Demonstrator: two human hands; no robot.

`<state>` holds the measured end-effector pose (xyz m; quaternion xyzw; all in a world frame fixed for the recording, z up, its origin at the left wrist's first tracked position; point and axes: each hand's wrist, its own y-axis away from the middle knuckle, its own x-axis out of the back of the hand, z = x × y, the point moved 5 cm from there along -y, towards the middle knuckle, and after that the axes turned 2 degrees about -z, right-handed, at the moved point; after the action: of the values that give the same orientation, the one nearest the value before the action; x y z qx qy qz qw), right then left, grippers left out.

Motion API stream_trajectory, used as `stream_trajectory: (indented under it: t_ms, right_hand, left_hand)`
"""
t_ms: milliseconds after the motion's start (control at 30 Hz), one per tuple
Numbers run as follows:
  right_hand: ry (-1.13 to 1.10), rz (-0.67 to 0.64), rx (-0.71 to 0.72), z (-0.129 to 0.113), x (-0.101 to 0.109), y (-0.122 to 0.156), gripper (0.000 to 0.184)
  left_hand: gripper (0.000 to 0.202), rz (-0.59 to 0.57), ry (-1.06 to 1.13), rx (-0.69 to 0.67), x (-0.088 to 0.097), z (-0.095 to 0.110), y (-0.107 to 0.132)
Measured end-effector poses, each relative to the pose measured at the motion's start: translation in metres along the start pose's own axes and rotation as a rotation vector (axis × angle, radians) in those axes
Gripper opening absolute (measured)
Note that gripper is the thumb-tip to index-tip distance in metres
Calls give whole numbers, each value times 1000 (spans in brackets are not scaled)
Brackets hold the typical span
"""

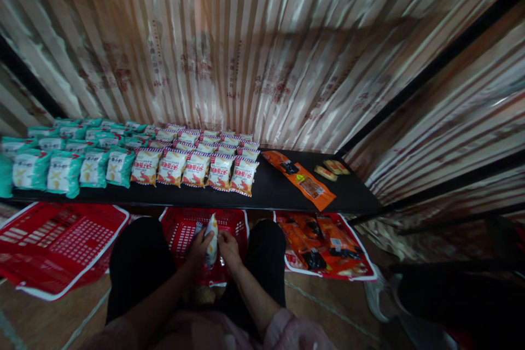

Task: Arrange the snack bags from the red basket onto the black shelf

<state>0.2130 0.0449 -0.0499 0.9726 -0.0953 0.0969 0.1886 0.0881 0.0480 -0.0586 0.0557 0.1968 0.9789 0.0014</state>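
Observation:
Between my knees, my left hand (200, 247) is closed round a small white and yellowish snack bag (211, 241), held upright over a red basket (241, 217). My right hand (229, 249) is closed, with its fingertips at the bag's right edge; what exactly they pinch is partly hidden. Ahead on the black shelf (270, 194) stand rows of white and orange snack bags (206, 169) with striped edges. Rows of teal and white snack bags (65, 172) stand to their left.
On the shelf's right part lie orange packets (309, 183) and small yellowish packs (331, 168). A red basket (69, 240) sits at left. Another red basket (356, 277) at right holds orange packets. Striped curtains (229, 38) hang behind; a person's shoe (377, 295) is at right.

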Motion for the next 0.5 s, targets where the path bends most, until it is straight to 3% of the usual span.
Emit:
stream_trajectory:
  t_ms: [167,500]
  right_hand:
    - [-10,17,20,-2,-4,-1,25]
    - [86,60,132,-8,1,2,24]
  left_hand:
    - [55,-85,293,76,-6,-3,-2]
    - [66,-252,414,209,-11,-13,-5]
